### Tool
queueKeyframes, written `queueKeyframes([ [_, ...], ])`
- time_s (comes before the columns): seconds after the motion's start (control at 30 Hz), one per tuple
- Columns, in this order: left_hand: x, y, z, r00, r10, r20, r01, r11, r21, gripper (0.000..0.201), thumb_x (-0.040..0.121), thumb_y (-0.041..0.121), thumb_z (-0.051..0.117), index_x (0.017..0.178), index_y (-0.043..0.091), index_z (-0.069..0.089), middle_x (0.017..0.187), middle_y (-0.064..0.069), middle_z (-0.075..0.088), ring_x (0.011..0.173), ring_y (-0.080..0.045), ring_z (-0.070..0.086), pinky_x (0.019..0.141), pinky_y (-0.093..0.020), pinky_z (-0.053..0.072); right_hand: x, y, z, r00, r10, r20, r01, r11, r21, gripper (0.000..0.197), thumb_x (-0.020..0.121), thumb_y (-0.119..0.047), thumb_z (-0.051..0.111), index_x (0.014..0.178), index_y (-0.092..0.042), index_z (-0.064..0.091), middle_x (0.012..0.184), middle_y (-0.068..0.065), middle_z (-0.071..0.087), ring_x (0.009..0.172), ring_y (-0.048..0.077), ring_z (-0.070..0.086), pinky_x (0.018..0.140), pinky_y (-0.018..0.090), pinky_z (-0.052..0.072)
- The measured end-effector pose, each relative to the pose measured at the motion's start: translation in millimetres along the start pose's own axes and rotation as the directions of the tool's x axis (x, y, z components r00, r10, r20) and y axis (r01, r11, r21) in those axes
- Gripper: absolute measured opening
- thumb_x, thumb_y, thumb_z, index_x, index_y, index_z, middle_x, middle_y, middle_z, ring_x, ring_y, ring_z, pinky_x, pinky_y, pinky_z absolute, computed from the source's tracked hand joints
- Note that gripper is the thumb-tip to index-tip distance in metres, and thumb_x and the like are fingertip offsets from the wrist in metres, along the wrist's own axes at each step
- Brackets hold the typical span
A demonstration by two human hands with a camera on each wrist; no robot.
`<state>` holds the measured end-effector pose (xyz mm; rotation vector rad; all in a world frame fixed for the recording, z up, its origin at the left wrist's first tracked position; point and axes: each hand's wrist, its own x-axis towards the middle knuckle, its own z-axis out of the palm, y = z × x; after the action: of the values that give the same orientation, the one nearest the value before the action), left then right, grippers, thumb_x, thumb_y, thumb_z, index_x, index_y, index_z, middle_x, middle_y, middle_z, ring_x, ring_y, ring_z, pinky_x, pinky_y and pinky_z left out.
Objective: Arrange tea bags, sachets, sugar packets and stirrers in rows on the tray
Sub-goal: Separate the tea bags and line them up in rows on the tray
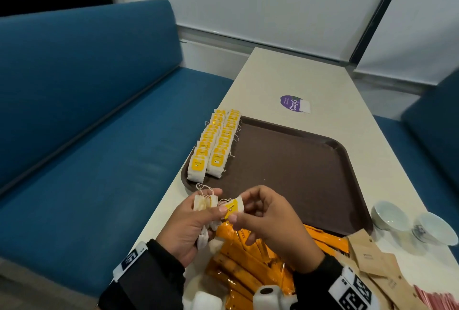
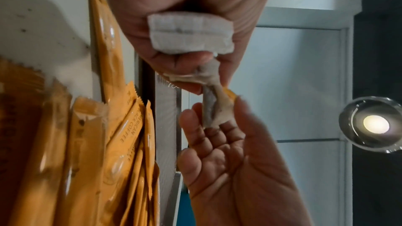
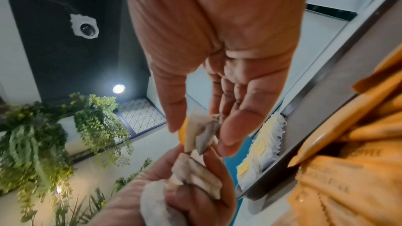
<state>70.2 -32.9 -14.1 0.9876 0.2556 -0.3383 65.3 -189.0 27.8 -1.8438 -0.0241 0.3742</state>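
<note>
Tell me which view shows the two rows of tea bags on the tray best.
The head view: both rows of tea bags run in full along the tray edge. The right wrist view catches them blurred and partial; the left wrist view shows none.

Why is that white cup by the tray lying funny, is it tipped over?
Tipped, yes. The white cup lies on its side on the table, with its open mouth facing sideways. The one beside it leans too.

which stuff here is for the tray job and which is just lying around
For the job: tray, tea bag rows, tea bag pinched by right hand, tea bags in left hand, orange sachets, brown packets.
Lying about: cups, purple sticker.
</note>
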Motion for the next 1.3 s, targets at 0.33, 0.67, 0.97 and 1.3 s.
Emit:
queueKeyframes([
  [0.33,2.6,1.0,-12.2,0.992,0.064,-0.107,-0.062,0.998,0.024,0.018,0.086,0.009,0.059,0.103,0.014,0.060,0.080,-0.008,0.067,0.065,-0.017,0.062,0.049,-0.025,0.049,14.0,-8.0,4.0,0.966,-0.120,-0.229,0.081,0.982,-0.172,0.009,0.079,-0.020,0.073,0.073,-0.026,0.071,0.091,-0.009,0.067,0.082,0.002,0.061,0.072,0.019,0.049],
  [0.67,4.1,10.7,-32.7,0.979,-0.132,-0.157,0.122,0.990,-0.072,0.030,0.091,0.037,0.050,0.106,0.013,0.060,0.085,-0.008,0.071,0.061,-0.018,0.067,0.034,-0.014,0.038,112.7,-43.1,5.5,0.991,0.115,-0.066,-0.130,0.943,-0.307,0.016,0.094,-0.015,0.055,0.078,-0.013,0.054,0.066,0.006,0.059,0.051,0.012,0.057,0.039,0.017,0.040],
  [0.97,3.4,16.2,-36.2,0.976,-0.164,-0.142,0.154,0.985,-0.078,0.025,0.089,0.027,0.054,0.109,0.012,0.060,0.092,-0.012,0.066,0.058,-0.018,0.065,0.033,-0.013,0.034,153.8,-31.8,26.0,0.880,0.474,-0.002,-0.462,0.857,-0.228,0.025,0.100,-0.010,0.040,0.120,0.003,0.048,0.075,0.010,0.058,0.067,0.019,0.059,0.055,0.024,0.044],
  [1.3,3.0,16.7,-39.3,0.971,-0.231,-0.065,0.220,0.966,-0.137,0.026,0.093,0.022,0.043,0.111,0.012,0.058,0.089,-0.013,0.068,0.056,-0.022,0.066,0.032,-0.012,0.035,156.6,-32.9,26.0,0.942,0.321,-0.099,-0.336,0.904,-0.264,0.013,0.094,-0.007,0.049,0.106,-0.005,0.055,0.074,0.013,0.059,0.071,0.026,0.062,0.077,0.040,0.056],
])
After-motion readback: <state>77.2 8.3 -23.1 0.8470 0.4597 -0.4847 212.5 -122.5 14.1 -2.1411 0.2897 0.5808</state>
